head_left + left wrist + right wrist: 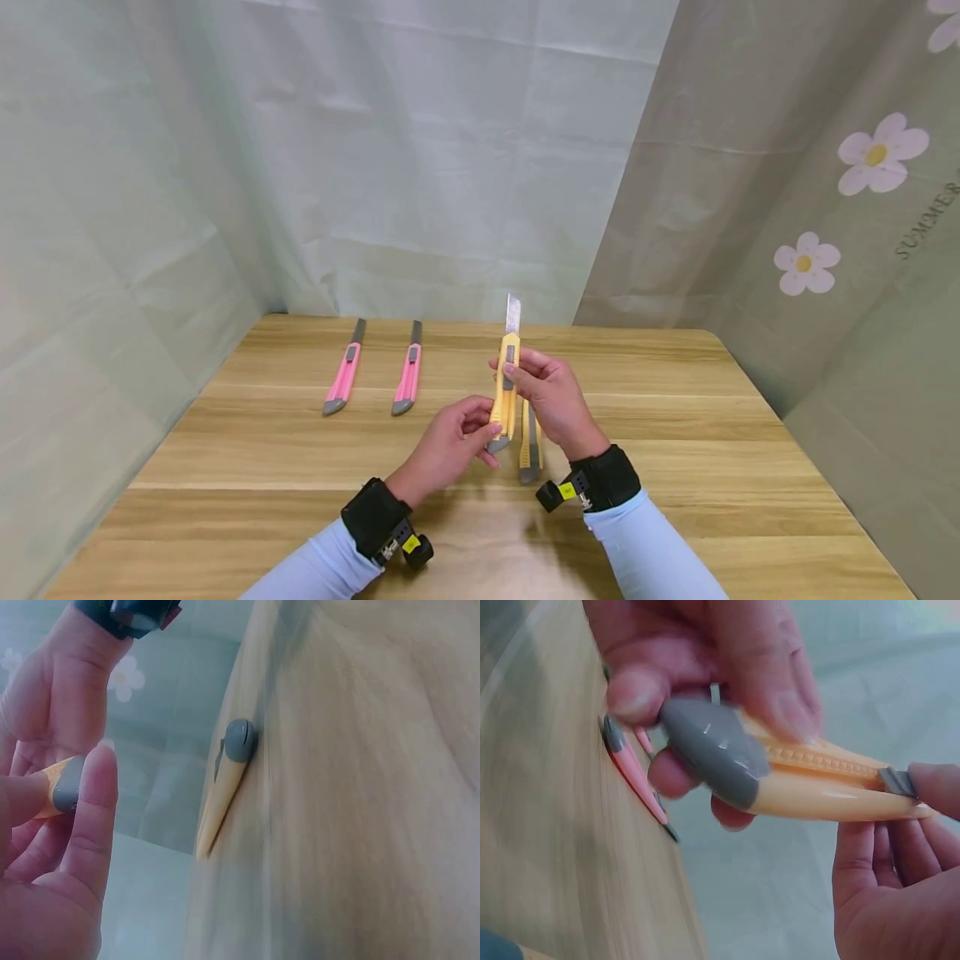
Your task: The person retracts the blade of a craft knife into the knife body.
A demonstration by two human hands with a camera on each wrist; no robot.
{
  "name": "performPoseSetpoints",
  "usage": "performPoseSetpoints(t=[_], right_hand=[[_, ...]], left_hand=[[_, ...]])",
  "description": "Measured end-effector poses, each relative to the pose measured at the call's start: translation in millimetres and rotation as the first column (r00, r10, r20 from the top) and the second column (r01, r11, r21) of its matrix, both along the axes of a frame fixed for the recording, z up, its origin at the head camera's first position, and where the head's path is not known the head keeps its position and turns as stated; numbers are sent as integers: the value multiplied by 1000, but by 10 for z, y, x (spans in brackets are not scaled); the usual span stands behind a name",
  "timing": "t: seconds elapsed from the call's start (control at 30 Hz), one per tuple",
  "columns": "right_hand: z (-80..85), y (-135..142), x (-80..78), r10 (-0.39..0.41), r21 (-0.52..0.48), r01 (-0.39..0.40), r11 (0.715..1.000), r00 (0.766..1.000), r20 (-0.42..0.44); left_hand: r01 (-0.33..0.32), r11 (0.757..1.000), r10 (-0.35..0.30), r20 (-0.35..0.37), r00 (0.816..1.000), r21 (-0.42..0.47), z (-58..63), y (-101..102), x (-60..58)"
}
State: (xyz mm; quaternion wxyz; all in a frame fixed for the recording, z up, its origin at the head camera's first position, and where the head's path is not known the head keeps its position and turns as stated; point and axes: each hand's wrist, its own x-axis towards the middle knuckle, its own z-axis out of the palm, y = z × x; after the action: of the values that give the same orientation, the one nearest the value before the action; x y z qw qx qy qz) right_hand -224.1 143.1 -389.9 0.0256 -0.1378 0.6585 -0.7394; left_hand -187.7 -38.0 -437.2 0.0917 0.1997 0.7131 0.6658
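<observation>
Both hands hold a yellow utility knife [504,400] above the table, its metal blade [513,315] extended and pointing away. My left hand [448,440] pinches the body near the grey butt end [712,750]. Higher up, my right hand [555,404] grips the body, its thumb on the grey slider [898,781]. Below the right hand, a second yellow utility knife [225,791] lies on the table, partly hidden in the head view. Two pink utility knives, one at the left [342,379] and one nearer the hands [407,379], lie apart with grey ends.
A wood-grain table [247,450] carries the knives. Pale green cloth [420,167] hangs behind and at both sides, with white flowers [806,263] printed on the right. Each wrist wears a black strap [609,479] with a small camera.
</observation>
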Motion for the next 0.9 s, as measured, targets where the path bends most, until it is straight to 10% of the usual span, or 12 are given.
performPoseSetpoints(t=[0.9], right_hand=[[-4,-4,-12,-64,-33,67,997,994,92]], left_hand=[[-12,1000,12,19,1000,-17,49,-6,-2]])
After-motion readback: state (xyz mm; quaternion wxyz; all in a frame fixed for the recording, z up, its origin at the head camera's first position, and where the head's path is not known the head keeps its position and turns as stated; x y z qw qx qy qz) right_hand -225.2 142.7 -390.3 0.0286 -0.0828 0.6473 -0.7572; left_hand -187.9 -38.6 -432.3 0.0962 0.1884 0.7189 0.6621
